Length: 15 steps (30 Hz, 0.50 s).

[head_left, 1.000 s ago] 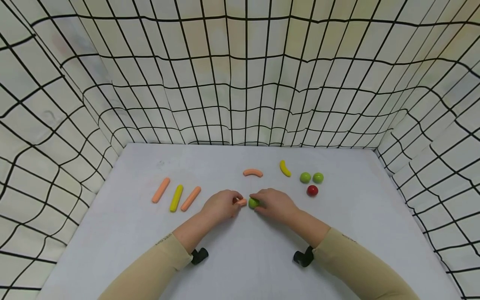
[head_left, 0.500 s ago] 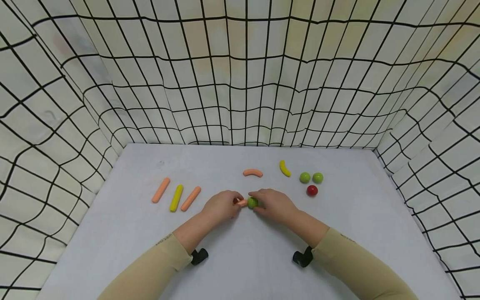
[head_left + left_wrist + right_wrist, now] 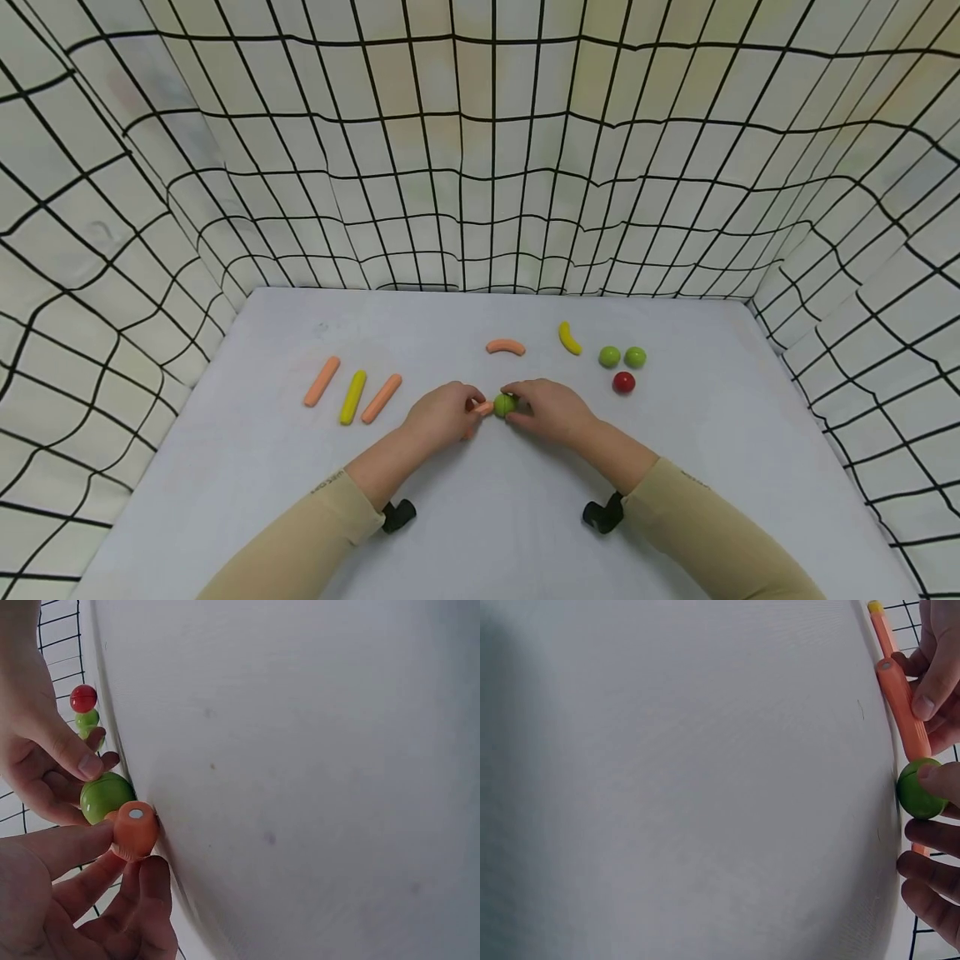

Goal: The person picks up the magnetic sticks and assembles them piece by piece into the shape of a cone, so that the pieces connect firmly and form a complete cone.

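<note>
Near the middle of the table, my left hand (image 3: 442, 412) pinches an orange toy sausage (image 3: 904, 709) between thumb and fingers. A pale dot marks its near end in the left wrist view. Thumb and fingers of my right hand (image 3: 551, 410) hold a green ball-shaped toy fruit (image 3: 505, 405) with a seam around it. The sausage's far end meets the green fruit's side in the right wrist view. Both hands are low over the white table (image 3: 487, 517), fingertips facing each other. Part of the sausage is hidden behind the left fingers in the head view.
To the left lie two straight orange sticks (image 3: 321, 382) and a yellow stick (image 3: 352, 397). Behind the hands are a curved orange sausage (image 3: 506, 347) and a yellow banana (image 3: 569, 338). Two green fruits (image 3: 610, 357) and a red one (image 3: 624, 382) sit right. Black netting surrounds the table.
The green fruit has shifted slightly left, up against the sausage, and its seam has turned into view. The sausage has tilted, so its near end now shows below the left fingers.
</note>
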Each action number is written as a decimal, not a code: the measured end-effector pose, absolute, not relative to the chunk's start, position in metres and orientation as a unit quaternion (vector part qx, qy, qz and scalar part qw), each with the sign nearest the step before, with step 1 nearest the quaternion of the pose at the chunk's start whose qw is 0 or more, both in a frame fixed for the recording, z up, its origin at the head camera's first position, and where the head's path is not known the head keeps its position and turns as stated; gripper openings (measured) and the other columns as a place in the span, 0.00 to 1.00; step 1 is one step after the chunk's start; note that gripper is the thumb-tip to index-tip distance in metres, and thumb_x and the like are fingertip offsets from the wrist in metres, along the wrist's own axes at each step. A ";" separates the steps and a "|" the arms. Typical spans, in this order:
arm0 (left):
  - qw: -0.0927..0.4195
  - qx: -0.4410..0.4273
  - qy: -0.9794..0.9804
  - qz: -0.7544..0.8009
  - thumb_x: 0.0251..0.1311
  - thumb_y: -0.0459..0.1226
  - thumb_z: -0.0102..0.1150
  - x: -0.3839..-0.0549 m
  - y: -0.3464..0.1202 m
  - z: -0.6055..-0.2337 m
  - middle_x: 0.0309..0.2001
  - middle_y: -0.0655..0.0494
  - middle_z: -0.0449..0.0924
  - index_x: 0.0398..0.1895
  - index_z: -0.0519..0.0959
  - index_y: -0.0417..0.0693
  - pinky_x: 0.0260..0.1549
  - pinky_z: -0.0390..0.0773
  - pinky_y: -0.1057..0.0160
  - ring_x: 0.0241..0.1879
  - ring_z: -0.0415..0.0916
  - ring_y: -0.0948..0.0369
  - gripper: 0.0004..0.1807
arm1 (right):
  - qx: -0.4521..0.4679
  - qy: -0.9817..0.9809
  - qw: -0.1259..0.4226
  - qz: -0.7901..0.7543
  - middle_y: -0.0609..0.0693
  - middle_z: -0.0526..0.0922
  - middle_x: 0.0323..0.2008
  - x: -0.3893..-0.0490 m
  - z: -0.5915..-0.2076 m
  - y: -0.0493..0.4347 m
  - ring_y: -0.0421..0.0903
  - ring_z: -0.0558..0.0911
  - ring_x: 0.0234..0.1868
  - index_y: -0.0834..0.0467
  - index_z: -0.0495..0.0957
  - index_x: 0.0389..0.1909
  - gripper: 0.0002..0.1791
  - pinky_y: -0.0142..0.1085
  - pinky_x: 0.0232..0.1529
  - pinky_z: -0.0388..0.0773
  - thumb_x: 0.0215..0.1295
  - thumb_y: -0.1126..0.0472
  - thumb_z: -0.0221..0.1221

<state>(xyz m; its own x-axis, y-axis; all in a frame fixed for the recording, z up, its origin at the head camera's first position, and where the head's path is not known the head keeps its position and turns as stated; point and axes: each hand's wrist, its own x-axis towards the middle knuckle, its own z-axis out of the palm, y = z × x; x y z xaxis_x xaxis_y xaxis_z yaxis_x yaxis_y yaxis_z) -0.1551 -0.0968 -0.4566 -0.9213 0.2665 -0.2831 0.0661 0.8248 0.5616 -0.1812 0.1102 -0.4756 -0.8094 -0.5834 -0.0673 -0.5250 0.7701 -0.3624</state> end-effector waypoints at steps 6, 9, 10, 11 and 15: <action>0.188 0.086 0.934 0.292 0.69 0.42 0.59 -0.155 -0.100 -0.461 0.22 0.60 0.79 0.55 0.79 0.49 0.30 0.72 0.60 0.25 0.73 0.62 0.15 | -0.307 0.932 0.087 -0.172 0.45 0.83 0.51 -0.183 -0.478 0.111 0.41 0.80 0.49 0.50 0.78 0.62 0.25 0.42 0.53 0.77 0.65 0.50 0.66; 0.191 0.086 0.930 0.301 0.66 0.39 0.61 -0.156 -0.102 -0.464 0.29 0.60 0.78 0.56 0.79 0.51 0.30 0.72 0.60 0.27 0.73 0.62 0.15 | -0.309 0.931 0.089 -0.173 0.45 0.83 0.52 -0.183 -0.479 0.111 0.41 0.79 0.48 0.50 0.77 0.62 0.25 0.42 0.53 0.77 0.65 0.50 0.65; 0.192 0.086 0.929 0.304 0.66 0.39 0.61 -0.157 -0.103 -0.465 0.31 0.60 0.77 0.56 0.79 0.51 0.30 0.72 0.60 0.28 0.73 0.62 0.16 | -0.309 0.931 0.089 -0.171 0.45 0.83 0.52 -0.184 -0.479 0.111 0.41 0.79 0.48 0.50 0.77 0.63 0.25 0.41 0.53 0.77 0.65 0.50 0.65; 0.194 0.085 0.928 0.307 0.65 0.38 0.62 -0.158 -0.103 -0.466 0.33 0.59 0.77 0.56 0.79 0.52 0.30 0.72 0.60 0.28 0.73 0.61 0.16 | -0.309 0.931 0.089 -0.171 0.45 0.83 0.51 -0.184 -0.479 0.112 0.41 0.79 0.48 0.49 0.77 0.63 0.25 0.41 0.52 0.77 0.65 0.49 0.65; 0.204 0.084 0.920 0.325 0.64 0.38 0.62 -0.160 -0.105 -0.470 0.37 0.59 0.76 0.57 0.78 0.53 0.30 0.71 0.60 0.29 0.73 0.61 0.18 | -0.303 0.932 0.092 -0.177 0.44 0.82 0.51 -0.185 -0.478 0.115 0.42 0.79 0.48 0.50 0.76 0.63 0.26 0.42 0.52 0.77 0.65 0.49 0.65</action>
<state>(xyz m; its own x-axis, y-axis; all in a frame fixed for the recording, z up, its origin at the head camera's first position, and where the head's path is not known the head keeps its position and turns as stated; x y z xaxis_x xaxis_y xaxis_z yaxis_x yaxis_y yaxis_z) -0.1597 -0.1047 -0.4703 -0.9028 0.2868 -0.3203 0.0217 0.7744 0.6324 -0.1854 0.1148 -0.4783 -0.8000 -0.5966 -0.0638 -0.5316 0.7541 -0.3857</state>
